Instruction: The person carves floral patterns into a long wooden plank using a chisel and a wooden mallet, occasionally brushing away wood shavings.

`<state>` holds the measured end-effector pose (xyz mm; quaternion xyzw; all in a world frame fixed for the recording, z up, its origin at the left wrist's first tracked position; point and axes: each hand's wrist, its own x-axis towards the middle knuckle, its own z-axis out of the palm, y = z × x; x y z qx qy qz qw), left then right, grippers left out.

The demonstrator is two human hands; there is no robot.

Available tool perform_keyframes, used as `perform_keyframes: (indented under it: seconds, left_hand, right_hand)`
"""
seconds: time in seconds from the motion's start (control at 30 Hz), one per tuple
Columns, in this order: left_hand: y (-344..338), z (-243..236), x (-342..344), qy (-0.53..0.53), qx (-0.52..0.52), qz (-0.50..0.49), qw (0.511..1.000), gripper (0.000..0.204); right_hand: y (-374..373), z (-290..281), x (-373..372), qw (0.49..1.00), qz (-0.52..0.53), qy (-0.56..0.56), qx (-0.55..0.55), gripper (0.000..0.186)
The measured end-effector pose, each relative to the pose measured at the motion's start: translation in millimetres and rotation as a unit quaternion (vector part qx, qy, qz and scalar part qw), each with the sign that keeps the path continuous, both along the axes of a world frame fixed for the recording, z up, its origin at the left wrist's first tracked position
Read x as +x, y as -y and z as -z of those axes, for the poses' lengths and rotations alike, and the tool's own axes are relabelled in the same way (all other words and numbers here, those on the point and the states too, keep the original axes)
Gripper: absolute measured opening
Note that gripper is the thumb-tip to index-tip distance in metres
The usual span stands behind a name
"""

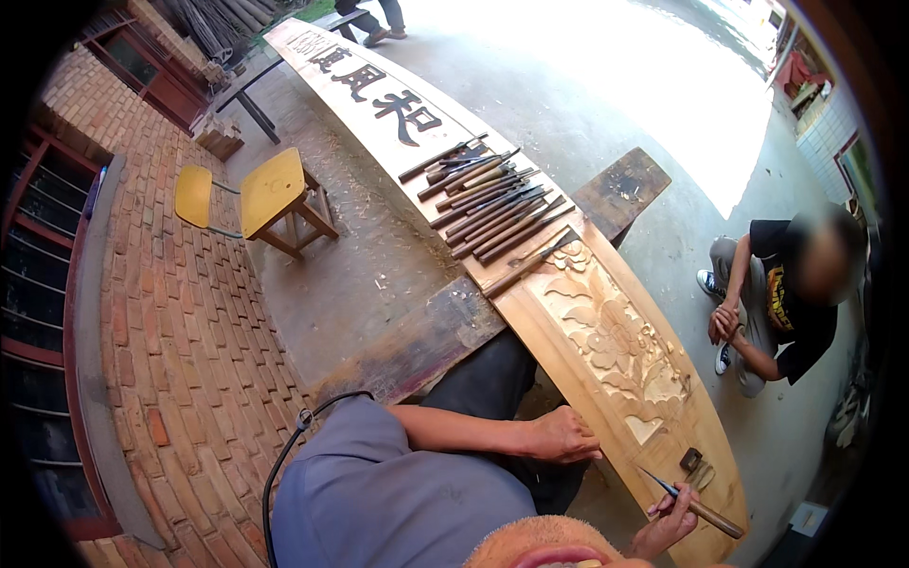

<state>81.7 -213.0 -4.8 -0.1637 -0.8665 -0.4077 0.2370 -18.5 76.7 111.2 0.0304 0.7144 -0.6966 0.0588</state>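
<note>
- Head view: long wooden board (540, 322) runs from 11 o'clock to between 4 and 5; the floral relief (611, 336) sits between 3 and 4.
- Right hand (670, 525), between 4 and 5 o'clock: fingers gripping a wood-handled carving chisel (717, 519), blade aimed toward 10. Tip contact: cannot tell.
- Left hand (563, 435), 5 o'clock, by board's near edge: fingers curled closed; nothing seen in them.
- My judgement: grip firmly near the blade, low angle, short strokes along the grain; keep the left hand out of the blade's line.
- Small dark block (694, 460), 4 o'clock, close beyond the blade; better slid aside if room is wanted.
- Row of chisels (492, 204), 1 o'clock, across the board; handles mostly toward the wearer's side, handy for swaps.
</note>
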Motion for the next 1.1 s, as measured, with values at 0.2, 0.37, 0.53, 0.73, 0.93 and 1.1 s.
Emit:
perform_keyframes:
  seconds: [0.2, 0.37, 0.53, 0.73, 0.93, 1.1]
  left_hand:
    - [3.0, 5.2, 5.9, 0.07, -0.011, 0.045, 0.997, 0.03]
    - [-1.1, 17.4, 34.5, 0.183, -0.06, 0.002, 0.981, 0.019]
    - [-24.3, 47.1, 43.7, 0.262, -0.045, 0.024, 0.964, 0.026]
    - [-24.2, 65.3, 43.6, 0.38, 0.014, -0.04, 0.924, 0.035]
    - [-21.6, 59.6, 33.1, 0.381, 0.017, -0.029, 0.924, 0.036]
    - [-21.1, 63.6, 29.4, 0.39, 0.048, -0.027, 0.919, 0.036]
  right_hand:
    - [-41.7, -19.2, -12.7, 0.974, 0.195, -0.07, 0.095, 0.026]
    - [-42.2, -5.7, -41.4, 0.963, 0.236, -0.089, 0.097, 0.021]
    - [-87.0, 6.5, -46.3, 0.942, 0.285, -0.109, 0.142, 0.023]
    - [-105.5, 34.3, -70.2, 0.948, 0.246, -0.095, 0.176, 0.024]
    - [-99.3, 67.4, -103.8, 0.938, 0.235, -0.054, 0.251, 0.028]
    - [-92.0, 72.8, -108.9, 0.929, 0.199, -0.055, 0.308, 0.027]
